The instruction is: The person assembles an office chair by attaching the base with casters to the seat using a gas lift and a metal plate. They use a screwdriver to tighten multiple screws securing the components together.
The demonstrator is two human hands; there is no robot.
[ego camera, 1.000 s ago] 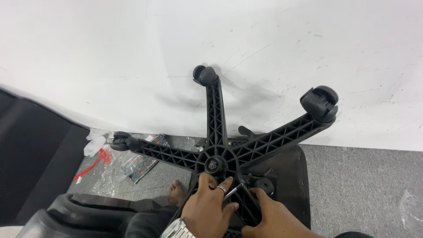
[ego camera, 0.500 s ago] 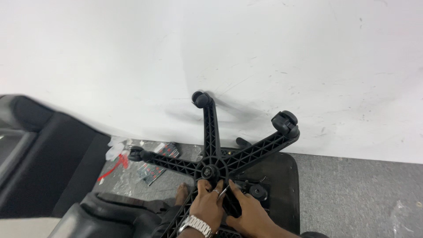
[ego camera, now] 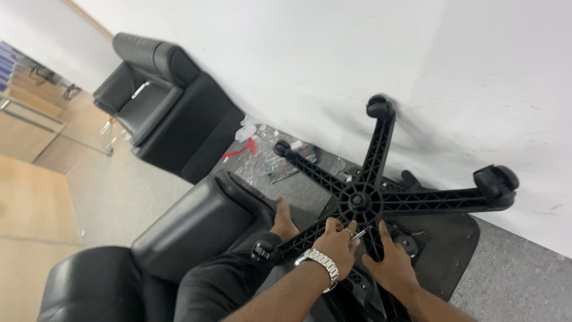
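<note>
Left hand (ego camera: 337, 243): fingers curled over a spoke of the chair base (ego camera: 381, 197) just below its hub, with a ring on one finger and a metal watch (ego camera: 320, 263) on the wrist; it appears to pinch a thin metal tool (ego camera: 357, 234) near the hub.
Right hand (ego camera: 391, 262): just beside the left one, thumb up along the spoke and fingers wrapped around it in a closed grip.
Chair base: black, five ribbed spokes, wheels up, directly under and beyond both hands; it sits on top of the upturned seat (ego camera: 453, 250).
Hub (ego camera: 359, 200): just above the fingertips of the left hand.
Wheels: one (ego camera: 379, 107) far above the hands against the white wall (ego camera: 333, 59), one (ego camera: 497, 179) off to the right of them, one (ego camera: 281, 147) to the upper left.
Bare foot (ego camera: 283, 220): just left of the left hand, on the grey carpet (ego camera: 506, 286).
Plastic bags and packets (ego camera: 280, 164): on the floor beyond the foot, by the wall.
Black armchair (ego camera: 167, 95): well away, to the upper left of the hands.
Black cushioned part (ego camera: 196, 226): to the left of the hands, near the person's leg.
</note>
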